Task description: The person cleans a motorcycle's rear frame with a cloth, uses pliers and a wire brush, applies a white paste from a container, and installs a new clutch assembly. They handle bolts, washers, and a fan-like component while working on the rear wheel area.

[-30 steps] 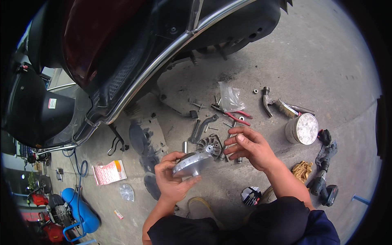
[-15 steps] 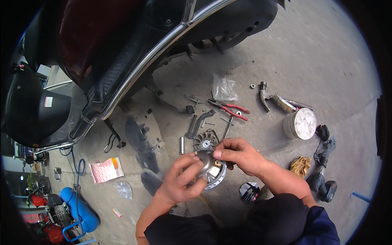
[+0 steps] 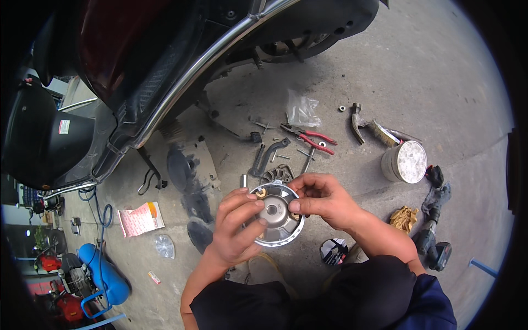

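Note:
A round silver metal variator with a hub hole in its middle faces up between my hands. Small brass-coloured guide pieces sit at its edge. My left hand is curled round the left side, fingertips over the face. At the right rim, my right hand pinches the edge between thumb and fingers; the underside is hidden. Just beyond the variator lies a finned metal disc, partly covered by it. A steel socket stands close to my left fingers.
Farther off are red-handled pliers, a dark lever, a hammer, a wire brush and a plastic bag. A white-topped can and a cordless power tool stand right. A scooter fills the upper left.
The variator has tipped up so its face turns toward me, and it now covers more of the finned disc. Both hands keep hold of it.

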Demonstrator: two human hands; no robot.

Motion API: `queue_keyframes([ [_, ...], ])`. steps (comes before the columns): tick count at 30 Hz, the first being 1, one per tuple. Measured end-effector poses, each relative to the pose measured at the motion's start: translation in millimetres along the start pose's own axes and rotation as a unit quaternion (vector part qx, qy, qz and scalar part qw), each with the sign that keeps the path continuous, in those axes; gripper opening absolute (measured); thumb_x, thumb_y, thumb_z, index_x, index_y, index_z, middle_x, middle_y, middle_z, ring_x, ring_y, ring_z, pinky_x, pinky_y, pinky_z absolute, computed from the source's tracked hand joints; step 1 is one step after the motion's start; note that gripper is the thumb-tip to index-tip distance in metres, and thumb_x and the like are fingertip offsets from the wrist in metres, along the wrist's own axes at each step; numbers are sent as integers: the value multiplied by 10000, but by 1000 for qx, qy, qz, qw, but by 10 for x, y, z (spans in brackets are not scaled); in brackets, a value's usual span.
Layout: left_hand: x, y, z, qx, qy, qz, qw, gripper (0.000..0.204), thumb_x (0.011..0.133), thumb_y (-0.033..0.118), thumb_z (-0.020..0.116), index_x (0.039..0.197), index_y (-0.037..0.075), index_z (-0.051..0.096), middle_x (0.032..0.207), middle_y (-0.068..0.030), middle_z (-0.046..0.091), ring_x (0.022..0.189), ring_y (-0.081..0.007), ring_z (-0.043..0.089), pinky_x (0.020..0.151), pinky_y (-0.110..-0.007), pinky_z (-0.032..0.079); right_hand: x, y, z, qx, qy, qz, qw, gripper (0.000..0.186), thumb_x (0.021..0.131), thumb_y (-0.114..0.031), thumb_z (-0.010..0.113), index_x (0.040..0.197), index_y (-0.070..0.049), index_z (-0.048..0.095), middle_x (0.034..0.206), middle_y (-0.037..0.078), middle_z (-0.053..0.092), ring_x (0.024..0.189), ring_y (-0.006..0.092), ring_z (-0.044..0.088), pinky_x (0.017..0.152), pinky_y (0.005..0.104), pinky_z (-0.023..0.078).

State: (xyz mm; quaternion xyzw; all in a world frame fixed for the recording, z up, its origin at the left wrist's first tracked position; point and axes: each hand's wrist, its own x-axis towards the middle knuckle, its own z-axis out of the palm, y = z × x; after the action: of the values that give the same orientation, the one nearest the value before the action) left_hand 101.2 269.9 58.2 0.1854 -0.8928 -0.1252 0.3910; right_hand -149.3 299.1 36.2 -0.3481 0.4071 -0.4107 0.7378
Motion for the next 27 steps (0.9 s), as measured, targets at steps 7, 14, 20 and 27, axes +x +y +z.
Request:
queue_keyframes([
  [7,-196,147,200,-247,23,-438,864,1106,675,23,956,1563,45,297,1422,-155,538,1326,-277,556,1115,-409,463,4,69,54,-18,39,-83,996,405,846,-186,883,1126,23,678,884,3,664,761,61,586,698,245,499],
  [14,-231,145,214,-429,-4,-468,772,1102,744,-29,856,1617,30,187,1528,-144,446,1424,-258,465,1168,-421,407,2,145,2,-54,40,-50,996,431,840,-106,872,1180,41,652,967,31,680,863,91,633,790,263,534],
  [20,-205,205,210,-613,80,-501,606,1056,799,-93,747,1643,56,130,1565,-154,362,1459,-279,413,1191,-457,377,7,230,30,-78,56,-78,992,418,833,-75,856,1180,35,651,932,17,658,816,78,605,745,255,519],
  [27,-249,213,317,-604,143,-545,563,861,860,-74,747,1573,14,272,1474,-162,472,1372,-277,500,1148,-435,435,3,279,47,-122,60,-88,987,446,862,-41,839,1244,24,617,1025,33,671,909,93,620,816,273,530],
])
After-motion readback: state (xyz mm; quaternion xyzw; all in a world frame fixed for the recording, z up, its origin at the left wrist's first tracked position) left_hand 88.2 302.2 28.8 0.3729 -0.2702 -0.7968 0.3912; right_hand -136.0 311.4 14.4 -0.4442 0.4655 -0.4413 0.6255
